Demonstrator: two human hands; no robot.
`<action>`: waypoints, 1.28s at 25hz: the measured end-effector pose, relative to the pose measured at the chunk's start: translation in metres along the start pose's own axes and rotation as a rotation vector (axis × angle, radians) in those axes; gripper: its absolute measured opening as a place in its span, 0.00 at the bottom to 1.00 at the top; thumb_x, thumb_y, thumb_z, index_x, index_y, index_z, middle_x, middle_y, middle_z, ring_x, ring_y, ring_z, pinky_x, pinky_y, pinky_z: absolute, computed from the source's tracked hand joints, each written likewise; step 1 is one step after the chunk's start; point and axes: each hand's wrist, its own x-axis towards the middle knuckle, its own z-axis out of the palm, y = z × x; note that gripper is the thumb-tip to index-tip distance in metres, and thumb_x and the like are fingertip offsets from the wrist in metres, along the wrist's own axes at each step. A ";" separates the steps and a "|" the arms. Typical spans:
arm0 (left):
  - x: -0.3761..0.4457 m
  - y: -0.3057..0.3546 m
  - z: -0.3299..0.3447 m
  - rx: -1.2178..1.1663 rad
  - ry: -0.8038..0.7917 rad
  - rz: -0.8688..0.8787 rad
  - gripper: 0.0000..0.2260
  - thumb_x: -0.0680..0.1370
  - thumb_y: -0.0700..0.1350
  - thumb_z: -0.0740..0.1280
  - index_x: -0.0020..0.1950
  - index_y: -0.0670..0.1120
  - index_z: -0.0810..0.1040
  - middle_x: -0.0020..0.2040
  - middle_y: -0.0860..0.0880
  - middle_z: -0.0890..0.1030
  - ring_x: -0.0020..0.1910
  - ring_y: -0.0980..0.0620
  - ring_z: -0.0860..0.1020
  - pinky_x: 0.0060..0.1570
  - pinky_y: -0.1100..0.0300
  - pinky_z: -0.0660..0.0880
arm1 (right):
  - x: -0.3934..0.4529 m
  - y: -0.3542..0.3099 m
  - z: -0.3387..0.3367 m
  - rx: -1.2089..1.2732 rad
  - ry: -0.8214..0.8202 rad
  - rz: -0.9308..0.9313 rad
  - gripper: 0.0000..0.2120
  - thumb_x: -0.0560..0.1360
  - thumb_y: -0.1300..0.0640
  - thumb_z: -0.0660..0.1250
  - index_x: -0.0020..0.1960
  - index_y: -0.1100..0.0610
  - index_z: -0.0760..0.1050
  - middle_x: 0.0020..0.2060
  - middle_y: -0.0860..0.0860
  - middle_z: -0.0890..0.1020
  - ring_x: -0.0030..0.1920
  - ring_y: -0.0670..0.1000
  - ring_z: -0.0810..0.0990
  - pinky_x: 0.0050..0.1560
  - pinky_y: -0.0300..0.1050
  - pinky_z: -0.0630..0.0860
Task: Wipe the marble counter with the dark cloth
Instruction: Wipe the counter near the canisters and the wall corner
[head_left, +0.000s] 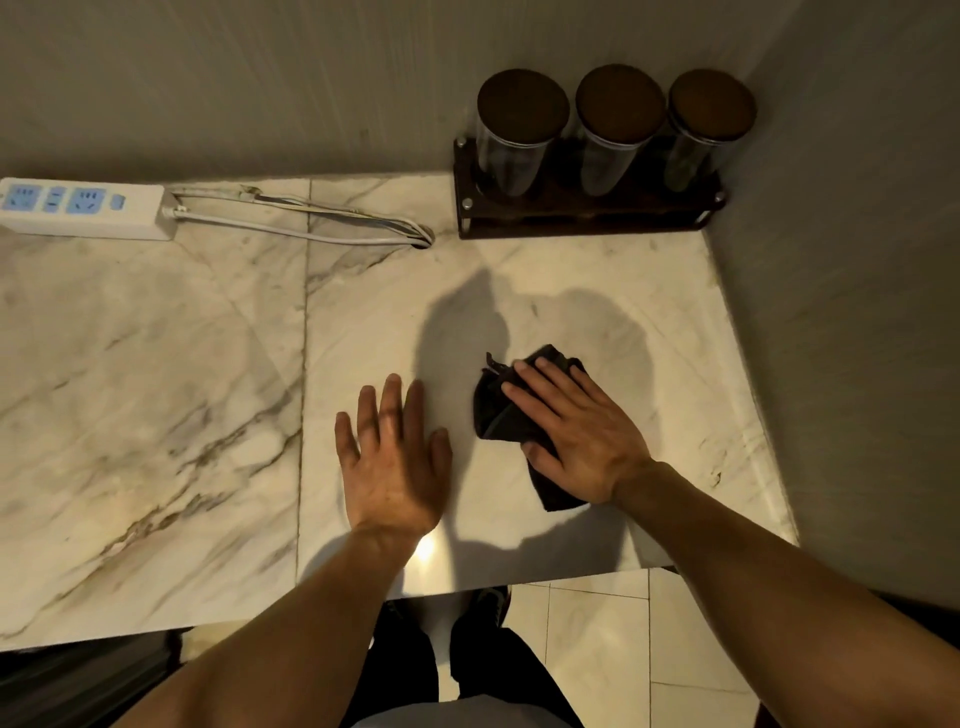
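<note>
The dark cloth (496, 410) lies bunched on the white veined marble counter (156, 389), right of centre. My right hand (576, 431) presses flat on top of it, fingers spread over the fabric, and part of the cloth sticks out below my palm. My left hand (395, 457) rests palm down on the bare marble just left of the cloth, fingers apart, holding nothing.
A dark wooden rack (587, 213) with three lidded glass jars stands in the back right corner against the walls. A white power strip (83, 208) with its cable (322, 226) lies at the back left. The counter's front edge runs near my body, with tiled floor below.
</note>
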 end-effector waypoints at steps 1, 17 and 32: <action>0.000 0.001 -0.001 -0.003 -0.005 -0.001 0.27 0.79 0.57 0.49 0.76 0.48 0.57 0.77 0.45 0.59 0.77 0.42 0.51 0.74 0.42 0.43 | 0.004 0.002 -0.001 0.002 0.001 0.008 0.31 0.76 0.43 0.53 0.77 0.49 0.51 0.77 0.50 0.54 0.77 0.51 0.48 0.75 0.54 0.49; 0.003 0.005 -0.001 0.033 -0.007 -0.038 0.26 0.79 0.57 0.51 0.75 0.47 0.61 0.75 0.45 0.64 0.75 0.41 0.57 0.72 0.39 0.51 | 0.090 0.035 -0.014 0.066 0.079 0.425 0.30 0.78 0.41 0.47 0.78 0.48 0.45 0.78 0.49 0.46 0.77 0.51 0.43 0.76 0.52 0.42; 0.002 0.004 0.000 0.023 -0.005 -0.033 0.27 0.78 0.56 0.55 0.75 0.47 0.61 0.75 0.45 0.64 0.75 0.42 0.58 0.72 0.40 0.52 | 0.119 0.027 -0.016 0.277 0.230 0.983 0.31 0.79 0.44 0.47 0.78 0.53 0.45 0.78 0.54 0.46 0.77 0.56 0.42 0.74 0.58 0.40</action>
